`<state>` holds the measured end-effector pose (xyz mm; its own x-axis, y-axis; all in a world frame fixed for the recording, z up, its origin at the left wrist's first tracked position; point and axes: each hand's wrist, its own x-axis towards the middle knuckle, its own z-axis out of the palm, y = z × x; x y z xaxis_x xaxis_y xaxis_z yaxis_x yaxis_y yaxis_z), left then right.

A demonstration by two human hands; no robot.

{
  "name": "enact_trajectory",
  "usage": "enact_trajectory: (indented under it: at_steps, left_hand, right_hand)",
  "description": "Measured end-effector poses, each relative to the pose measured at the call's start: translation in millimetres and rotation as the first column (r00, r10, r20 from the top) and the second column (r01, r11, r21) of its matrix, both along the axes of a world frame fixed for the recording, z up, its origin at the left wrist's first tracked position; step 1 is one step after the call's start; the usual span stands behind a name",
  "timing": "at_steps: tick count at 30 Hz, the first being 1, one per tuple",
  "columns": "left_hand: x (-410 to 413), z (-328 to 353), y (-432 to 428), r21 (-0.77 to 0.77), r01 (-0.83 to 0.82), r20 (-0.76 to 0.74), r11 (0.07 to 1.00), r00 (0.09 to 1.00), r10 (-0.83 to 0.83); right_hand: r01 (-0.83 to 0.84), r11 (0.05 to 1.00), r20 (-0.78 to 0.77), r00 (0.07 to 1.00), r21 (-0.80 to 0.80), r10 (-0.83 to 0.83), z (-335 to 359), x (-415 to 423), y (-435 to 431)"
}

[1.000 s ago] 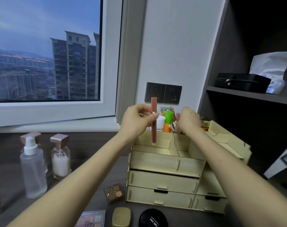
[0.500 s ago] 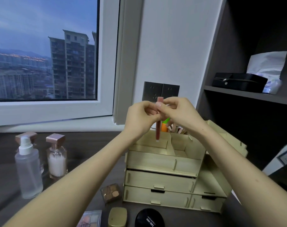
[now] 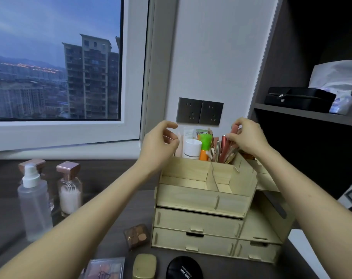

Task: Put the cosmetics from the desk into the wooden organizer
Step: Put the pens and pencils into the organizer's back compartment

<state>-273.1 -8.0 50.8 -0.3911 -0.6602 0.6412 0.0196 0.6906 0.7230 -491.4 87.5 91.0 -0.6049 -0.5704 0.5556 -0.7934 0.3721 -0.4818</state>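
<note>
I see the right hand [image 3: 249, 138] at 1 o'clock pinching a pink tube [image 3: 234, 129] over the organizer [image 3: 203, 200], in its rear right compartment among other upright tubes. The left hand [image 3: 158, 146] hovers at 11 o'clock, fingers curled loosely, empty. A compact [image 3: 136, 236], palette [image 3: 105, 268] and bottles [image 3: 34, 200] lie on the desk [image 3: 102, 178] at 7 to 9 o'clock.

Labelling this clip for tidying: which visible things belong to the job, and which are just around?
Job:
pale wooden organizer
pink lip-gloss tube in right hand
clear pump bottle
black round compact
gold case
brown eyeshadow compact

Around:
grey wall sockets
black box on shelf
</note>
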Motion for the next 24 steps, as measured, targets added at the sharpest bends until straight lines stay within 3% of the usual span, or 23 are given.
enact_trajectory:
  at_steps: [5,10,12,15,17,20,24]
  left_hand:
    - [17,-7,-10,-0.015,-0.03,0.091,0.999,0.995,0.031]
    - [34,-15,-14,-0.018,-0.046,0.159,0.999,0.986,0.049]
    - [41,-18,-15,-0.016,-0.058,0.183,0.998,0.981,0.059]
    - [54,-18,-14,-0.035,-0.078,0.236,0.996,0.968,0.084]
    - [65,-19,-13,-0.046,-0.093,0.271,0.995,0.957,0.102]
    - [86,-25,-8,-0.059,-0.092,0.322,0.994,0.941,0.106]
    - [123,-35,3,-0.051,-0.085,0.403,0.995,0.91,0.098]
  right_hand:
    - [0.152,0.967,-0.227,0.968,0.204,-0.104,3,6,-9]
    - [0.293,0.844,-0.352,0.926,0.449,-0.134,1,9,-14]
    - [0.304,0.837,-0.362,0.922,0.454,-0.139,-5,12,-12]
    - [0.418,0.837,-0.566,0.808,0.353,-0.164,-7,33,-5]
    - [0.345,0.912,-0.604,0.783,0.224,-0.148,-9,60,1]
    - [0.031,0.995,-0.498,0.867,0.092,0.019,-24,112,12]
    - [-0.322,0.925,-0.344,0.861,0.199,0.374,-60,190,33]
